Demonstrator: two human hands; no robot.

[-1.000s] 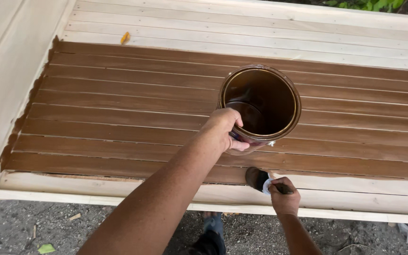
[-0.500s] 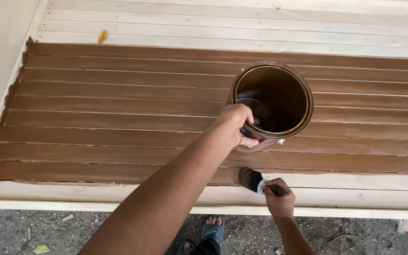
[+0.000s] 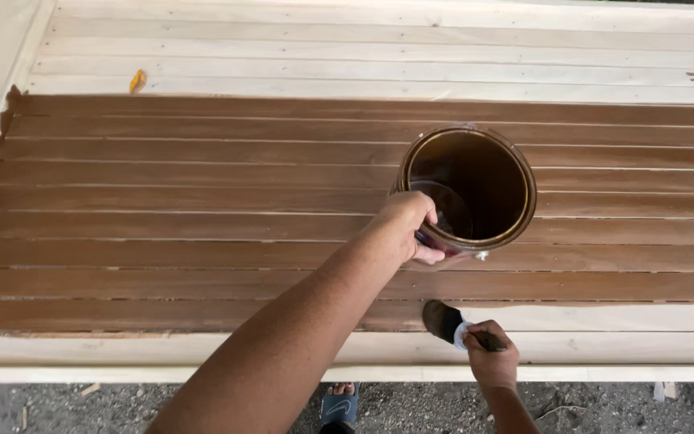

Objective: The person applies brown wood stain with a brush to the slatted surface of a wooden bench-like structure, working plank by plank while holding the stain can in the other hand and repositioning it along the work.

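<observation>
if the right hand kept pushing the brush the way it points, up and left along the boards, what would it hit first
Likely nothing soon: from the right hand, the brush points over flat stained boards. The can sits off to the right, though depth is unclear.

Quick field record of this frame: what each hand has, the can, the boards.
left hand: grips near rim of the open can
right hand: holds a brush, bristles on a board
can: upright on stained boards, dark liquid inside
boards: middle slats stained brown; far slats and near edge bare pale wood
ground: gravel, a sandalled foot
</observation>
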